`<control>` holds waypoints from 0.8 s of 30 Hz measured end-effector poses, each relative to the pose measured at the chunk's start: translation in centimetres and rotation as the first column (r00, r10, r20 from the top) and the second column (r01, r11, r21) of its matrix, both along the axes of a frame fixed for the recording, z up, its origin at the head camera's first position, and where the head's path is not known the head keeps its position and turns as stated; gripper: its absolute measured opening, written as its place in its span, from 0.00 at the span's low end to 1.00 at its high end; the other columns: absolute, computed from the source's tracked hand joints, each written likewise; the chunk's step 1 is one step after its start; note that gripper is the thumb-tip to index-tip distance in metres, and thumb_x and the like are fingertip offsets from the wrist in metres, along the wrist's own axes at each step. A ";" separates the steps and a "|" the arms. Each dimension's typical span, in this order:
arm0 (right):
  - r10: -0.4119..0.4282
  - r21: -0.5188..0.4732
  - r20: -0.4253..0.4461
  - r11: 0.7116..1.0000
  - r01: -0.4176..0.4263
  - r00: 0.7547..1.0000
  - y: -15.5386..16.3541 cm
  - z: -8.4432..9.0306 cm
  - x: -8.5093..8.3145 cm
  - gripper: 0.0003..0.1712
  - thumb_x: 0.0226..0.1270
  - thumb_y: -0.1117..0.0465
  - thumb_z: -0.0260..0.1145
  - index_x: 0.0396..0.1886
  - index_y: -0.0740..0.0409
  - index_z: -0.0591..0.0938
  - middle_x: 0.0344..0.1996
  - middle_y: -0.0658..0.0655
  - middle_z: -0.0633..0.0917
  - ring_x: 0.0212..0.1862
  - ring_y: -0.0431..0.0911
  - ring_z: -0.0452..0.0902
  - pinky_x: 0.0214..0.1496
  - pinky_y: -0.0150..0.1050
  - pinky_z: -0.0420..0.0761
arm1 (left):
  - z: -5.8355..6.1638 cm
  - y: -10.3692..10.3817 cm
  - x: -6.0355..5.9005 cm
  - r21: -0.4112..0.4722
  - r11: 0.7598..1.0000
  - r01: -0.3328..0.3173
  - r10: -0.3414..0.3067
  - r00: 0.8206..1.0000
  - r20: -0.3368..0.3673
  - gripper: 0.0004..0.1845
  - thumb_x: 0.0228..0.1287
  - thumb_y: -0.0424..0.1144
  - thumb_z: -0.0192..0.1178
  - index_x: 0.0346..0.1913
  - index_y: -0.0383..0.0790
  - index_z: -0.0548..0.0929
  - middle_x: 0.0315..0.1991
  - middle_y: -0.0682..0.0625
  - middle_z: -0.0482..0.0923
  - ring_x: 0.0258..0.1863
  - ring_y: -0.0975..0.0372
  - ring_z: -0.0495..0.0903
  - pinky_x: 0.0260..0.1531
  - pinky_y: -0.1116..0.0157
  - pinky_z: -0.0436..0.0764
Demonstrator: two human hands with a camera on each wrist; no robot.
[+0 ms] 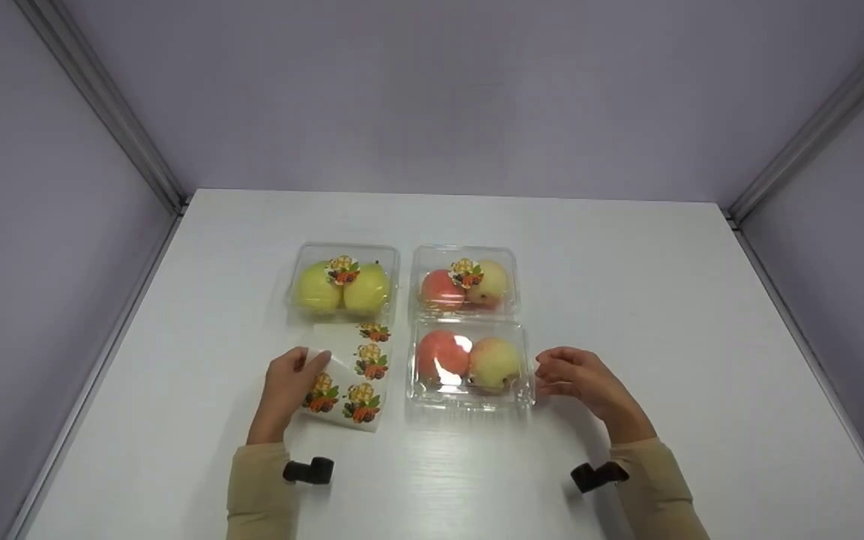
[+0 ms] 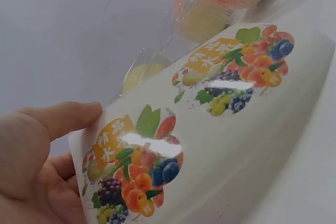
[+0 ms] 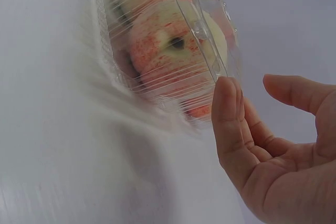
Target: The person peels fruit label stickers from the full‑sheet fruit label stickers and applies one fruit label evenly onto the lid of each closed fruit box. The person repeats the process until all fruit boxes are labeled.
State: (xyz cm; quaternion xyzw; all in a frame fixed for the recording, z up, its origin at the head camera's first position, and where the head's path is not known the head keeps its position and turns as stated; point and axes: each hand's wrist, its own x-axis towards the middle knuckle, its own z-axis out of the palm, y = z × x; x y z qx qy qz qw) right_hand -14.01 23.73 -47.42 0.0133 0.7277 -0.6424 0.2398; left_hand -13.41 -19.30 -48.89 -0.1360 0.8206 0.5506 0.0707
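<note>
The left hand (image 1: 287, 390) is pinching the curled white sheet of colourful fruit stickers (image 1: 353, 375) between thumb and fingers (image 2: 63, 116), lifting its near edge off the white surface (image 1: 627, 300). The right hand (image 1: 578, 379) is lying loosely open, its fingers (image 3: 226, 108) touching the right edge of the clear plastic clamshell box of two reddish apples (image 1: 469, 364). Beyond the fingers are sitting two more stickered boxes, one of yellow-green fruit (image 1: 342, 285) and one of reddish fruit (image 1: 464, 283).

The white counter (image 1: 627, 300) carries three clear clamshell fruit boxes around its middle. Nearer the far edge sit the pear box (image 1: 342, 283) and an apple box (image 1: 464, 281); a second apple box (image 1: 469, 365) lies toward the near edge, beside a sticker sheet (image 1: 353, 375).
</note>
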 end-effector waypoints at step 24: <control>-0.077 0.021 -0.056 0.997 0.078 0.995 -0.5 1.6 0.0 0.16 0.70 0.58 0.60 0.48 0.66 0.74 0.29 0.44 0.81 0.34 0.37 0.81 0.44 0.32 0.84 | 1.7 2.0 0.1 0.118 0.993 -0.031 0.047 0.990 -0.133 0.17 0.66 0.45 0.60 0.28 0.40 0.67 0.20 0.54 0.57 0.22 0.65 0.60 0.24 0.71 0.63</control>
